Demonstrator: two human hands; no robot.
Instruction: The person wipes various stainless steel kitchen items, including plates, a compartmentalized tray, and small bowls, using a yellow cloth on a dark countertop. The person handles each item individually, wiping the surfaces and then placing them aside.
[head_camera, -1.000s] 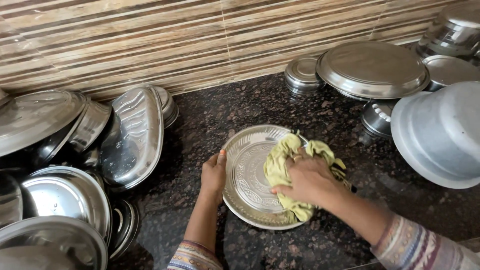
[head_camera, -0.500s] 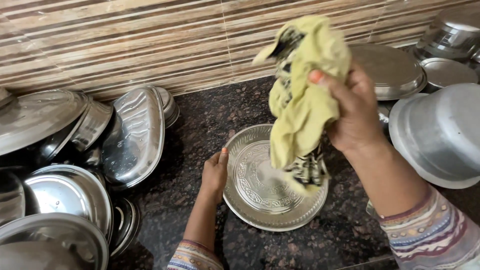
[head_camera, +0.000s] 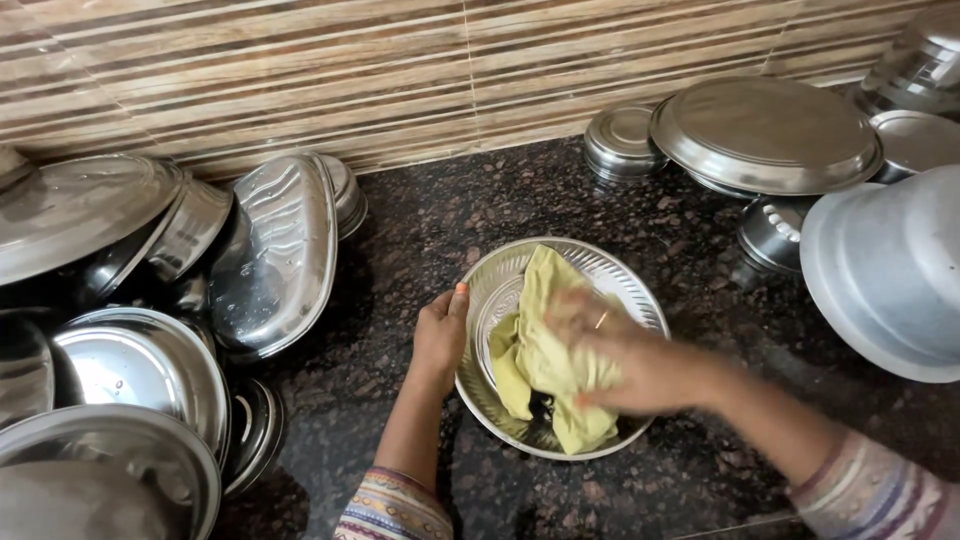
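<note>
The left hand (head_camera: 440, 335), just left of the frame's centre, is loosely curled, with its fingers and thumb resting against the left rim of a round embossed steel plate (head_camera: 625, 285) and steadying it. To its right, the right hand (head_camera: 615, 360) is blurred; it lies palm down with fingers spread over a yellow-green cloth (head_camera: 540, 355), pressing it into the plate rather than clenching it. The plate lies flat at the centre of a dark speckled granite counter (head_camera: 420, 230). At the far left, a pile of steel plates and bowls (head_camera: 150, 300) leans together. At the upper right sit a small steel container (head_camera: 620, 140), an upturned steel plate (head_camera: 765, 135) and a large grey basin (head_camera: 885, 270). Brown striped wall tiles (head_camera: 350, 70) run along the top.
</note>
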